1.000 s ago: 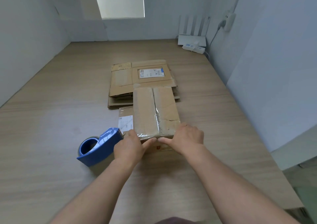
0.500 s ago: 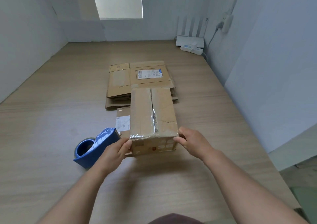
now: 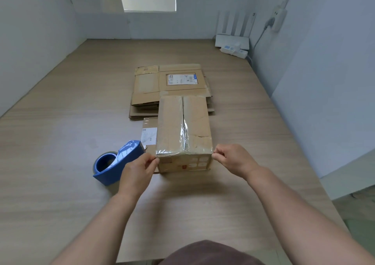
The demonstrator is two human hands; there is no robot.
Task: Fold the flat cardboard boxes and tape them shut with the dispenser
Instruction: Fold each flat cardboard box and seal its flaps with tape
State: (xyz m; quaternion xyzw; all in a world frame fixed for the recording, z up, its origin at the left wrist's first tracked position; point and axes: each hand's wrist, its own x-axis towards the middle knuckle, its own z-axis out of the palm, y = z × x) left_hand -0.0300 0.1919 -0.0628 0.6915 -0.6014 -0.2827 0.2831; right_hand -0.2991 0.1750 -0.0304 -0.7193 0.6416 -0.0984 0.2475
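Both forearms reach forward over the wooden table (image 3: 60, 183). The left hand (image 3: 138, 168) has its fingers curled, thumb and fingertips pinched at the near left top corner of the folded box (image 3: 183, 126); the right hand (image 3: 233, 159) pinches the near right top corner the same way. Whether they grip cardboard or only the tape edge is hard to tell.

A second ago the two hands lay close together at the middle of the near top edge — since then they have spread apart to the corners, and the box's near face shows.

The box stands mid-table, clear tape along its top seam, partly over a flat sheet with a white label (image 3: 149, 135). Behind it lies the stack of flat boxes (image 3: 150, 88); the blue tape dispenser (image 3: 116, 164) sits just left of the left hand. White walls enclose the table — a router (image 3: 232, 39) stands in the far right corner.
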